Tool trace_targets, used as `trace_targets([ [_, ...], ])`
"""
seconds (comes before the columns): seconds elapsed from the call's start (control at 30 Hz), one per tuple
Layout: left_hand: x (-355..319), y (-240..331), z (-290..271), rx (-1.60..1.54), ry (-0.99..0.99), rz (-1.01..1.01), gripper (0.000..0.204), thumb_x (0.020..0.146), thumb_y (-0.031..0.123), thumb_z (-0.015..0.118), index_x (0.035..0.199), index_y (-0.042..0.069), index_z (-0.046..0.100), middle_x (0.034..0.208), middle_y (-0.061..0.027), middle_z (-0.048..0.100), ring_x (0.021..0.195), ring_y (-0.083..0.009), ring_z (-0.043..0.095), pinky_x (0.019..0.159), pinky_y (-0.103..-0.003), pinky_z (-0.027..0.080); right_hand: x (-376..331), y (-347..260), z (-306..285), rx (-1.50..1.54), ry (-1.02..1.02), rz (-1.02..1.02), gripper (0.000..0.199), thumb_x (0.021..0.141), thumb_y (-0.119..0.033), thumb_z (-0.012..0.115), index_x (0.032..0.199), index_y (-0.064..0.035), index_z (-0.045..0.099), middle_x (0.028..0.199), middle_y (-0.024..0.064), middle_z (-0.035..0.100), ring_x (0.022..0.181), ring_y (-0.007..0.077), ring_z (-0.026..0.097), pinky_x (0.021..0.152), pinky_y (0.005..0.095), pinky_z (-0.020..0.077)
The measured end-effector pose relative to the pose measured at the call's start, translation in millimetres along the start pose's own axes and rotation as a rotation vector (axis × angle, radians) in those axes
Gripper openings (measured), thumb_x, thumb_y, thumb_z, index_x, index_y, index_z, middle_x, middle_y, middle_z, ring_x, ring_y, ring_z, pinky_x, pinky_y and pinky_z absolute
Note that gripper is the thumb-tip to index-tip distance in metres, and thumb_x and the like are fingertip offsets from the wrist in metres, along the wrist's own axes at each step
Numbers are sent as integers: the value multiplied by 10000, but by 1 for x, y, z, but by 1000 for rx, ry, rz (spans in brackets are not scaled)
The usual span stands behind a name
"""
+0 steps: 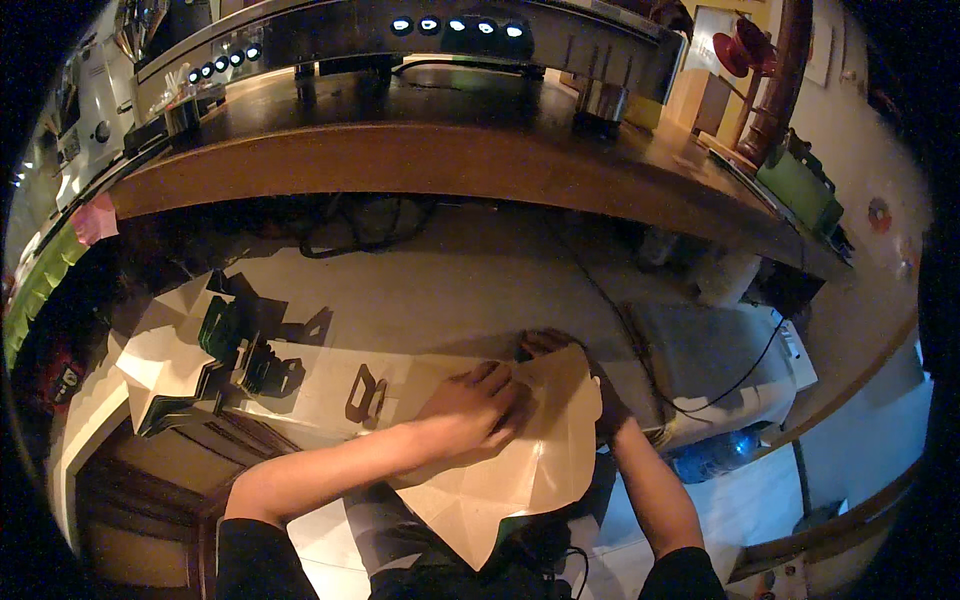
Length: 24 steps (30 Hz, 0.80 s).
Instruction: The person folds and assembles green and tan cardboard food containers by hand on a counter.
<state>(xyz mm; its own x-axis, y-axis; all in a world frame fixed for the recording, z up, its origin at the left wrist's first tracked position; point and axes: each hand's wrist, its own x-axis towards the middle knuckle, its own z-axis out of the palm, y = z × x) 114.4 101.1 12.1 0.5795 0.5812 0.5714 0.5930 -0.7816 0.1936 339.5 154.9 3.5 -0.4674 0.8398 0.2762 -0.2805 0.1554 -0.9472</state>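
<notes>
1 creased beige sheet (548, 440) touches the left hand (478, 408).

A pale bench (430, 290) carries folded card pieces (165, 350) leftward, dark cable (628, 325) rightward.

The creased sheet (555, 435) looks like dull card, the machine (330, 40) like shiny metal, the counter edge (400, 160) like smooth wood, the sleeve (260, 560) like soft cloth.

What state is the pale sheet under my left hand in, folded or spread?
Mostly spread: the sheet shows a broad face crossed by creases.
</notes>
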Motion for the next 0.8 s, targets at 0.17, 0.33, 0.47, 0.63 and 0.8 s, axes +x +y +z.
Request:
trace_targets([
  [0.17, 3, 3, 1, 7, 10, -1, 260, 856, 249, 641, 984, 22, 644, 968, -181, 615, 928, -375, 625, 720, -463, 560, 2, 14, -22, -550, -52, -161, 454, 921, -183, 551, 1343, -20, 583, 1386, 120, 606, 1280, 258, 555, 1149, 384, 378],
  [0.33, 0, 4, -1, 27, -42, -49, 270, 853, 250, 653, 1004, 25, 636, 994, -177, 611, 954, -375, 618, 733, -453, 560, 4, 9, -27, -625, -244, -79, 568, 1000, -189, 475, 1502, -15, 275, 1547, 164, 379, 1454, 274, 350, 1226, 409, 270],
  [0.47, 0, 4, 0, 20, -17, -41, 255, 855, 253, 668, 989, 39, 638, 987, -163, 616, 953, -362, 617, 728, -444, 557, -2, 8, -27, -877, -311, -154, 591, 1026, -201, 434, 1539, -14, 206, 1584, 166, 332, 1487, 266, 311, 1237, 405, 250],
  [0.63, 5, 6, -6, -16, -75, -25, 284, 882, 266, 656, 1079, 63, 645, 1042, -153, 618, 978, -359, 620, 770, -449, 558, -3, 17, -31, -709, -208, -77, 576, 1024, -239, 439, 1533, -29, 274, 1590, 141, 336, 1477, 260, 330, 1215, 397, 270],
  [0.8, 7, -6, -25, -19, -312, 68, 363, 919, 284, 628, 1220, 83, 624, 1181, -145, 608, 1111, -356, 592, 903, -445, 540, 10, 7, -19, -1379, -13, -413, 428, 1001, -225, 505, 1393, -55, 526, 1408, 146, 538, 1337, 297, 485, 1157, 420, 346],
])
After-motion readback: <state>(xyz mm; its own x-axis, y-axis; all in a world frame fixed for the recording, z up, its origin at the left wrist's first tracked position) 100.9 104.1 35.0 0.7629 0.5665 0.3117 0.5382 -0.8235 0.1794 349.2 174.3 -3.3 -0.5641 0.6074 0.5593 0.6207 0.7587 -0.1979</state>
